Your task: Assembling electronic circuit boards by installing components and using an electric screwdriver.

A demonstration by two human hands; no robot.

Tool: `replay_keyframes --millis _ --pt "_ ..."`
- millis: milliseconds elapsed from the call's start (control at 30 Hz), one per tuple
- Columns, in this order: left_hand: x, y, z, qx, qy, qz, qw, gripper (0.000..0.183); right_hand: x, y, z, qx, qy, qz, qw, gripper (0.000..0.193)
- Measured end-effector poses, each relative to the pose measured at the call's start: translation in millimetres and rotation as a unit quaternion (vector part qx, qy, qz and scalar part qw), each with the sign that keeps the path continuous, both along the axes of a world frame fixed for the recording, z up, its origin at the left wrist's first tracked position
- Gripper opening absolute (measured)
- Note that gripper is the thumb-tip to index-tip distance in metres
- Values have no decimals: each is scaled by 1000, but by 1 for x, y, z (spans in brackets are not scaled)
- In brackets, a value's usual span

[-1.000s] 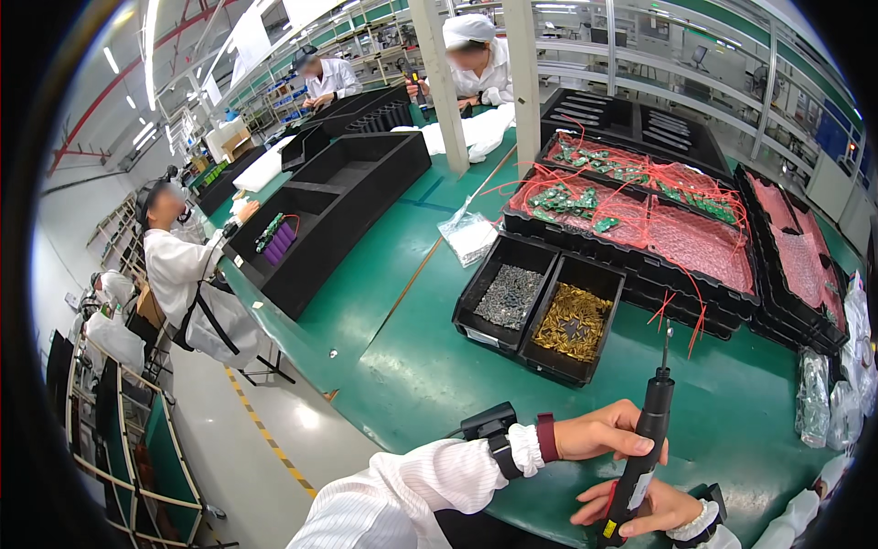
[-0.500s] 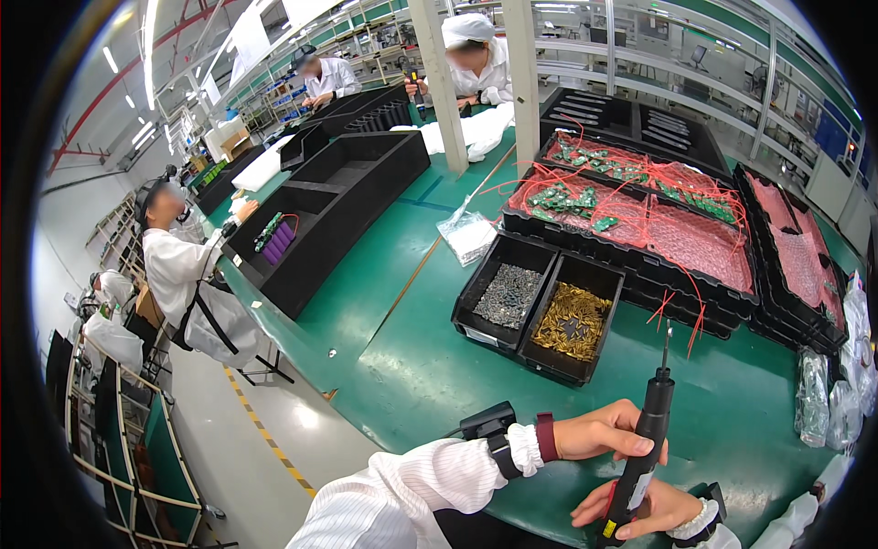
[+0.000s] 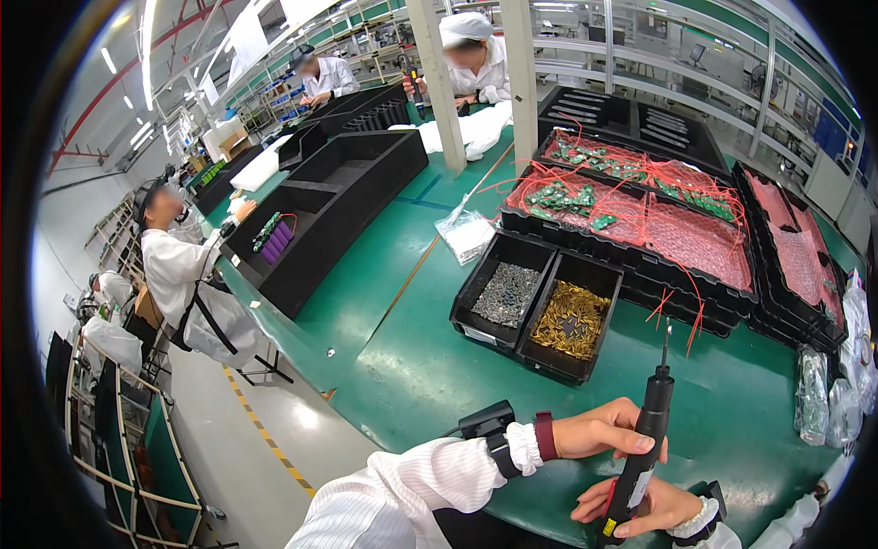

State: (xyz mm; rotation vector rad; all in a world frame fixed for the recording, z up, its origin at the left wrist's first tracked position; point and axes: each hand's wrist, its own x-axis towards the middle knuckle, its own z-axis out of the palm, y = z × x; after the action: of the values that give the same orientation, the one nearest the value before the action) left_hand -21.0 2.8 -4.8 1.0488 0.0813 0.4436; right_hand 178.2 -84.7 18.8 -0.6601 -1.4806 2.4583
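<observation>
A black electric screwdriver stands nearly upright with its bit pointing up, above the near edge of the green bench. My left hand grips it around the upper body, thumb across the front. Lower down, my right hand holds the handle end with the thumb over it, while some of its fingers reach out on the left side. Something small and silvery sits at the bit's tip, too small to name. Beyond the hands are two black bins, one with silver screws, the other with brass-coloured pieces.
Black trays lined with pink bubble wrap hold green circuit boards and red wires. A bag of small parts lies left of them. Long black dividers with a purple battery pack stand far left. Several co-workers sit around the benches.
My hands and the screwdriver keep the same hold and place. At the back, a co-worker's hand tool shows slightly higher.
</observation>
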Motion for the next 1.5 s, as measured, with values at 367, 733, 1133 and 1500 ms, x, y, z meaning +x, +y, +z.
replay_keyframes --millis 367,733,1133,1500 --pt "3 -5 0 17 11 28 999 44 5 0 -6 19 -22 17 999 59" --pt "-7 4 -9 -10 49 88 995 48 0 5 -7 -40 24 -2 999 60" --pt "5 -2 6 -40 46 140 988 67 8 -4 -19 -58 83 -110 989 44" --pt "-5 14 14 -132 -3 144 981 83 5 -6 -15 -47 55 -118 990 43"
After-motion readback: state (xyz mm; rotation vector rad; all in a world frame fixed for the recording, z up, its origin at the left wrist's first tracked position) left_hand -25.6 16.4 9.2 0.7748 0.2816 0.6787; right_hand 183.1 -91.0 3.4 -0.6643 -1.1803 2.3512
